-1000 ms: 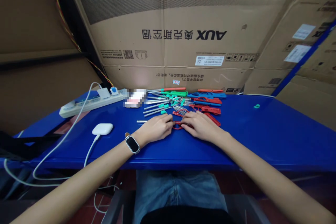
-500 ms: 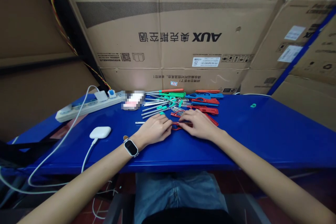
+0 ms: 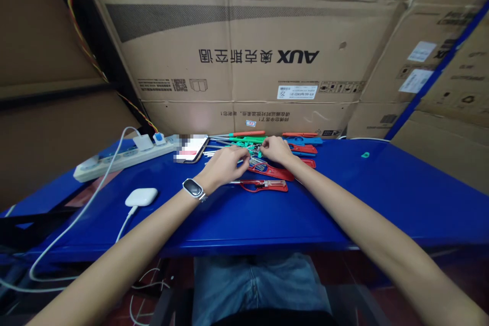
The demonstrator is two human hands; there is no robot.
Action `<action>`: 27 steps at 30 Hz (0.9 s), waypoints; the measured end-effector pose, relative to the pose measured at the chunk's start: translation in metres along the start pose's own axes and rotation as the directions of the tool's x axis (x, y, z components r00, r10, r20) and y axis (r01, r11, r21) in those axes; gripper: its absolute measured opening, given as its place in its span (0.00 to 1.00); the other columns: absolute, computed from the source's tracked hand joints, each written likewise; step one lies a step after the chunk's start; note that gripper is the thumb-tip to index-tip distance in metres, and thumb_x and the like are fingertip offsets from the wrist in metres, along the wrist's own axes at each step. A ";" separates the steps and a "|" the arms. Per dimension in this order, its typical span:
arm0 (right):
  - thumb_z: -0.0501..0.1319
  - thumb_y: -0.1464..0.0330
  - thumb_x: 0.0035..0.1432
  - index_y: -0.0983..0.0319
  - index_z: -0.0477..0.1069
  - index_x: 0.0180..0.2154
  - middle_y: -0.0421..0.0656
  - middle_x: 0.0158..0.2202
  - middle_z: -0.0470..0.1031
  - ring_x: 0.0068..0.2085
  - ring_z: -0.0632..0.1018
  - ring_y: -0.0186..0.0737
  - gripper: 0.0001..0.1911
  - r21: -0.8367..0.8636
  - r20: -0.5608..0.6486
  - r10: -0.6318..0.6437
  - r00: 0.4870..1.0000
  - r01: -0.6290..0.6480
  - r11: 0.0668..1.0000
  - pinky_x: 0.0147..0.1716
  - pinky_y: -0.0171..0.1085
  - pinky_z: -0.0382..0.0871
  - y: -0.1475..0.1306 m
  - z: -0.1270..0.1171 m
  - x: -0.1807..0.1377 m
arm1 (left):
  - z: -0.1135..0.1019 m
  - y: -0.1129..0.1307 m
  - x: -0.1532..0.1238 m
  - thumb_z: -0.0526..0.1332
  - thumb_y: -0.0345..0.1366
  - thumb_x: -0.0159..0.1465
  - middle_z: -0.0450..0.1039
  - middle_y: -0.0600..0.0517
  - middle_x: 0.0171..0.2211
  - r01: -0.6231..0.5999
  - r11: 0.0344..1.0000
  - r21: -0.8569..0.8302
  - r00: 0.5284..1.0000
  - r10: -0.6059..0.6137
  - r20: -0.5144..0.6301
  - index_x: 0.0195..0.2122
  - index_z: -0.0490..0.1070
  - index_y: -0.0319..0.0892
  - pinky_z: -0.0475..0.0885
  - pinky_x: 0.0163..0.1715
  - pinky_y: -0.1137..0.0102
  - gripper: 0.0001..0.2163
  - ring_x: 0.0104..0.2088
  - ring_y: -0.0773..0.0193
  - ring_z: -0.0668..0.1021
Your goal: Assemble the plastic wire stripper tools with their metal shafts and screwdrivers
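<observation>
My left hand (image 3: 225, 162), with a smartwatch (image 3: 194, 188) on its wrist, reaches into a pile of thin metal rods with green caps (image 3: 244, 146) at the back of the blue table (image 3: 382, 188). Its fingers curl over the rods; whether they hold one is hidden. My right hand (image 3: 275, 150) is beside it over the same pile, fingers pinched around small parts I cannot name. A red plastic handle piece (image 3: 263, 186) with a rod in it lies free on the table just in front of both hands. More red (image 3: 303, 148) and blue (image 3: 305, 139) handle pieces lie to the right.
A phone (image 3: 191, 147) and a white power strip (image 3: 122, 159) lie at the back left, with a white earbud case (image 3: 140, 196) on a cable nearer. A small green cap (image 3: 365, 154) sits alone at right. Large cardboard boxes (image 3: 260, 56) wall off the table's far edge.
Both hands have let go of the red handle piece near the table's middle and moved away from me into the pile of rods. The red piece now lies alone.
</observation>
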State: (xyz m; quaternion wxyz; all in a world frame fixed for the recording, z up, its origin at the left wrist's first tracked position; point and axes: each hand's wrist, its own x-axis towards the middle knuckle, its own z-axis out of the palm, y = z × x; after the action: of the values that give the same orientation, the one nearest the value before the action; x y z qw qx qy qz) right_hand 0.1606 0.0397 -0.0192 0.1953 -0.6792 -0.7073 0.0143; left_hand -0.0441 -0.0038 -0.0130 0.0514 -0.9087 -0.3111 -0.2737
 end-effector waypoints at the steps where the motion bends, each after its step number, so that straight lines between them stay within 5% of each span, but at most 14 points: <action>1: 0.59 0.67 0.59 0.60 0.79 0.34 0.48 0.39 0.82 0.44 0.79 0.48 0.09 0.012 -0.012 -0.008 1.000 0.008 1.000 0.43 0.41 0.65 -0.001 0.002 0.000 | 0.002 -0.001 0.003 0.56 0.31 0.66 0.76 0.49 0.32 0.016 1.000 -0.013 1.000 -0.016 -0.018 0.34 0.73 0.41 0.70 0.36 0.67 0.07 0.34 0.60 0.77; 6: 0.60 0.67 0.60 0.60 0.77 0.32 0.46 0.37 0.81 0.42 0.77 0.45 0.08 0.112 -0.159 -0.109 0.981 0.127 0.985 0.43 0.40 0.64 0.003 0.005 -0.008 | 0.010 -0.006 -0.004 0.57 0.33 0.67 0.77 0.51 0.33 0.089 0.981 -0.172 0.992 -0.103 -0.074 0.35 0.74 0.42 0.69 0.35 0.67 0.07 0.35 0.60 0.77; 10: 0.61 0.67 0.58 0.61 0.76 0.31 0.44 0.34 0.79 0.37 0.76 0.41 0.06 0.337 -0.289 -0.153 0.945 0.250 0.907 0.38 0.37 0.66 0.004 -0.002 -0.023 | 0.008 -0.005 -0.013 0.58 0.34 0.68 0.76 0.51 0.36 0.022 0.959 -0.283 0.993 -0.054 -0.104 0.39 0.73 0.42 0.70 0.40 0.66 0.05 0.39 0.61 0.77; 16: 0.61 0.64 0.57 0.62 0.74 0.30 0.41 0.29 0.78 0.30 0.74 0.36 0.08 0.617 -0.300 -0.214 0.930 0.360 0.700 0.32 0.35 0.67 -0.012 -0.006 -0.054 | 0.010 0.005 -0.012 0.61 0.37 0.67 0.73 0.50 0.40 0.012 0.935 -0.354 0.987 -0.067 -0.143 0.44 0.71 0.42 0.71 0.38 0.66 0.07 0.38 0.62 0.75; 27: 0.64 0.60 0.57 0.62 0.74 0.29 0.42 0.29 0.78 0.30 0.75 0.37 0.12 0.707 -0.276 -0.170 0.946 0.320 0.630 0.32 0.36 0.67 -0.015 -0.002 -0.072 | 0.010 0.010 -0.012 0.62 0.32 0.63 0.74 0.54 0.30 0.051 0.878 -0.477 0.987 -0.117 -0.110 0.42 0.71 0.40 0.71 0.32 0.72 0.07 0.29 0.68 0.74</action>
State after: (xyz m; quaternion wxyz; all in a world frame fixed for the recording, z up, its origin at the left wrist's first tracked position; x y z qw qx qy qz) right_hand 0.1470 -0.0318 -0.0312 0.5192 -0.4352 -0.7043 0.2122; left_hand -0.0412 -0.0160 -0.0274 -0.1625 -0.8587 -0.2701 -0.4041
